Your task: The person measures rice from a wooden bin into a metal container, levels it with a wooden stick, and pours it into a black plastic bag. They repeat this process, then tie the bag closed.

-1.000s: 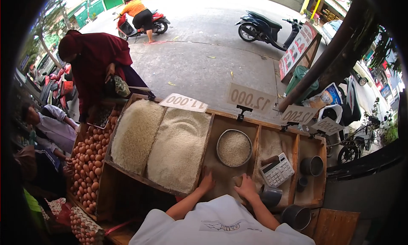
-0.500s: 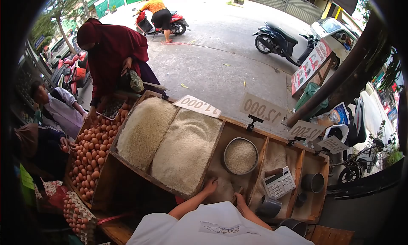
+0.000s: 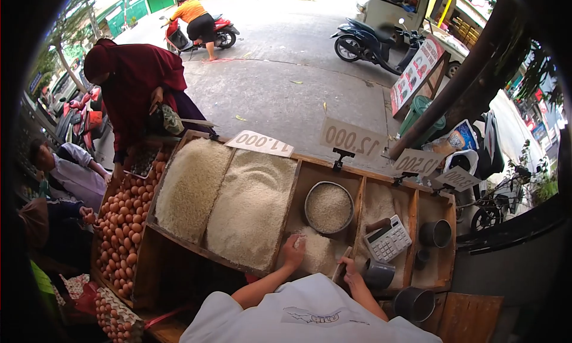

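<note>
My left hand (image 3: 294, 251) is at the left side of the rice heap (image 3: 317, 255), in the middle compartment of the wooden bin; its fingers are curled in against the pale grains. Just to the right, my right hand (image 3: 350, 270) grips a flat wooden piece (image 3: 340, 264) that stands along that compartment's right side. Beyond both hands, a round metal container (image 3: 329, 207) filled with rice rests in the same compartment. A white calculator (image 3: 388, 239) and a dark metal cup (image 3: 379, 274) lie close to my right hand.
Two heaped rice compartments (image 3: 247, 215) and many brown eggs (image 3: 122, 236) are on the left. Price signs (image 3: 351, 136) line the far edge. More dark cups (image 3: 435, 233) stand on the right. A person in maroon (image 3: 140, 75) leans over the eggs; another person (image 3: 74, 170) sits nearby.
The rice between my hands is more heaped and exposed. My right hand and the wooden piece show more fully. The whole view has shifted slightly; a white vehicle has moved left behind the parked motorbike.
</note>
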Available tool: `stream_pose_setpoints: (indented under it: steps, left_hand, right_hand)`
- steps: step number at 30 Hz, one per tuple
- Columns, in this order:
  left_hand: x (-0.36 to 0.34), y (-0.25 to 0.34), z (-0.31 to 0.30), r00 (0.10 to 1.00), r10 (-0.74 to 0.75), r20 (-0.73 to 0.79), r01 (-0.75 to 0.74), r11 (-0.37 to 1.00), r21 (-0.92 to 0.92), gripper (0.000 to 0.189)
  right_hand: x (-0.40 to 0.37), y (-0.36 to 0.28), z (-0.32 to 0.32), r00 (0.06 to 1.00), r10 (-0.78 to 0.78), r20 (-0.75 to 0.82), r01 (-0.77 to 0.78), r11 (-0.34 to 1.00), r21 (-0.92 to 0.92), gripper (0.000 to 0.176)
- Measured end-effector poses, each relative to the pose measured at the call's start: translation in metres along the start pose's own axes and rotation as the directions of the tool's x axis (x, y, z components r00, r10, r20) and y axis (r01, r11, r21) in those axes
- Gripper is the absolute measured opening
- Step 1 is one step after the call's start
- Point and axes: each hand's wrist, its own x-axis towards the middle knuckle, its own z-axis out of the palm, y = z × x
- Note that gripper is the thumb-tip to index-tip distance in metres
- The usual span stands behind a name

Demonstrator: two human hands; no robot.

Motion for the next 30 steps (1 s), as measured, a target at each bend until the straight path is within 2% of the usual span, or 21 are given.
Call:
stream_pose_setpoints:
  steps: [1,2,4,5,7,9,12,13,14,15,17,18,19,20,21,22,24,26,28,29,30]
  left_hand:
    - [0.002,0.004,0.000,0.999,0.042,0.026,-0.041,0.997,-0.066,0.018]
    - [0.003,0.009,0.002,0.999,0.039,0.030,-0.036,0.997,-0.073,0.018]
    - [0.006,0.027,0.006,0.993,0.122,0.010,-0.121,0.991,-0.051,0.016]
    - [0.006,0.037,0.007,0.994,0.106,0.025,-0.104,0.993,-0.054,0.016]
    - [0.020,0.063,0.011,0.990,0.082,0.117,-0.070,0.992,-0.108,0.016]
    - [0.034,0.078,0.020,0.980,0.079,0.182,-0.065,0.994,-0.083,0.018]
    - [0.054,0.089,0.033,0.951,0.065,0.304,-0.046,0.996,-0.071,0.022]
    - [0.060,0.088,0.037,0.928,0.051,0.370,-0.022,0.996,-0.083,0.024]
    - [0.064,0.086,0.041,0.927,0.056,0.372,-0.026,0.996,-0.085,0.024]
    - [0.069,0.082,0.047,0.920,0.087,0.382,-0.028,0.987,-0.156,0.025]
    - [0.071,0.080,0.049,0.909,0.121,0.400,-0.030,0.974,-0.226,0.027]
    - [0.072,0.081,0.046,0.910,0.181,0.372,-0.133,0.980,-0.150,0.027]
    - [0.074,0.081,0.042,0.906,0.243,0.347,-0.234,0.970,-0.069,0.028]
    - [0.074,0.081,0.036,0.904,0.246,0.349,-0.237,0.969,-0.068,0.028]
    - [0.069,0.078,0.029,0.937,0.217,0.272,-0.231,0.973,0.021,0.031]
    - [0.062,0.074,0.022,0.963,0.191,0.188,-0.214,0.971,0.109,0.034]
    - [0.050,0.051,0.011,0.978,0.159,0.133,-0.176,0.975,0.134,0.037]
    - [0.036,0.028,0.004,0.989,0.133,0.058,-0.141,0.978,0.155,0.040]
    - [0.020,0.009,-0.003,0.977,0.039,0.210,-0.103,0.947,0.304,0.049]
    - [0.015,0.000,-0.005,0.980,0.041,0.194,-0.100,0.947,0.307,0.049]
    - [0.011,-0.008,-0.006,0.949,-0.097,0.299,-0.029,0.920,0.391,0.055]
  right_hand:
    - [-0.003,-0.007,-0.001,0.999,0.033,-0.014,-0.033,0.999,-0.011,0.018]
    - [-0.005,-0.013,-0.002,0.999,0.031,-0.022,-0.032,0.999,-0.014,0.018]
    - [-0.021,-0.030,0.000,0.999,0.036,-0.022,-0.035,0.999,0.031,0.023]
    - [-0.032,-0.040,0.004,0.998,0.040,0.042,-0.043,0.996,0.073,0.030]
    - [-0.040,-0.054,0.009,0.999,0.036,0.006,-0.036,0.992,0.118,0.032]
    - [-0.039,-0.067,0.012,1.000,0.024,-0.016,-0.021,0.986,0.162,0.034]
    - [-0.026,-0.082,0.010,0.999,0.031,0.020,-0.035,0.965,0.261,0.044]
    - [-0.011,-0.083,0.008,0.992,-0.117,0.036,0.107,0.970,0.218,0.042]
    - [0.001,-0.085,0.005,0.963,-0.263,0.056,0.249,0.952,0.179,0.040]
    - [-0.005,-0.097,0.017,0.962,-0.269,0.053,0.256,0.950,0.181,0.040]
    - [-0.035,-0.129,0.055,0.887,-0.459,-0.048,0.454,0.887,-0.082,0.041]
    - [-0.037,-0.136,0.057,0.885,-0.462,-0.054,0.457,0.886,-0.078,0.041]
    - [-0.037,-0.142,0.059,0.843,-0.535,-0.062,0.512,0.832,-0.214,0.043]
    - [-0.039,-0.145,0.061,0.796,-0.603,-0.057,0.551,0.759,-0.347,0.045]
    - [-0.042,-0.150,0.057,0.733,-0.679,-0.042,0.572,0.649,-0.502,0.044]
    - [-0.058,-0.158,0.057,0.735,-0.677,-0.039,0.573,0.650,-0.500,0.044]
    - [-0.102,-0.179,0.062,0.735,-0.675,0.071,0.426,0.377,-0.823,0.049]
    - [-0.118,-0.182,0.058,0.813,-0.556,0.173,0.392,0.303,-0.869,0.050]
    - [-0.116,-0.167,0.057,0.874,-0.429,0.226,0.322,0.164,-0.932,0.055]
    - [-0.110,-0.155,0.058,0.871,-0.427,0.243,0.336,0.156,-0.929,0.055]
    - [-0.099,-0.137,0.060,0.891,-0.388,0.238,0.303,0.115,-0.946,0.056]
